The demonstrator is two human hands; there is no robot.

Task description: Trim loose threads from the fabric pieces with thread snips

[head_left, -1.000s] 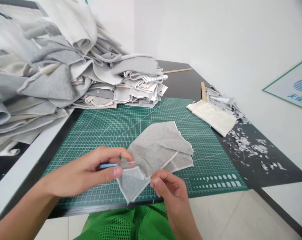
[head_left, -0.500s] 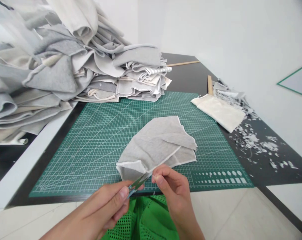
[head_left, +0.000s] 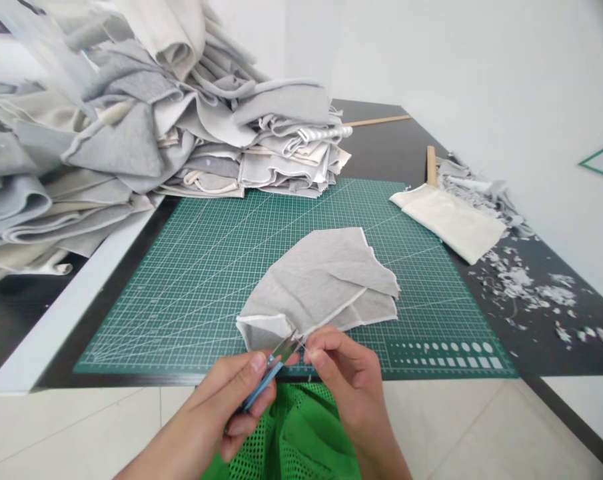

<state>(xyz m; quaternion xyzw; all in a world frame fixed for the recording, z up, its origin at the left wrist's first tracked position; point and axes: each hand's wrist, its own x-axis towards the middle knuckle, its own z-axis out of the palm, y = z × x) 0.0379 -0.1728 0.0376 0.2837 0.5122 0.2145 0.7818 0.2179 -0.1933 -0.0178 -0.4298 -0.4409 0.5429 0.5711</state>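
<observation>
A pair of thread snips (head_left: 264, 392) with a blue handle is gripped in my left hand (head_left: 234, 393). Its blades lie at the seam near the front corner of a grey sewn fabric piece (head_left: 316, 273). The fabric rests on a green cutting mat (head_left: 196, 267), its white-stitched edge towards me. My right hand (head_left: 348, 373) is closed in a pinch just right of the blade tips. A thin thread runs from its fingertips to the blades.
A tall heap of grey and cream fabric pieces (head_left: 116, 140) fills the left and back of the table. On the right are a folded cream cloth (head_left: 448, 220), a wooden stick (head_left: 432, 167) and scattered fabric scraps (head_left: 518, 277). A white wall (head_left: 461, 73) stands behind.
The snips have turned in my left hand, so more of the blue handle shows. My right hand keeps its pinch beside the blades. The whole view has shifted slightly.
</observation>
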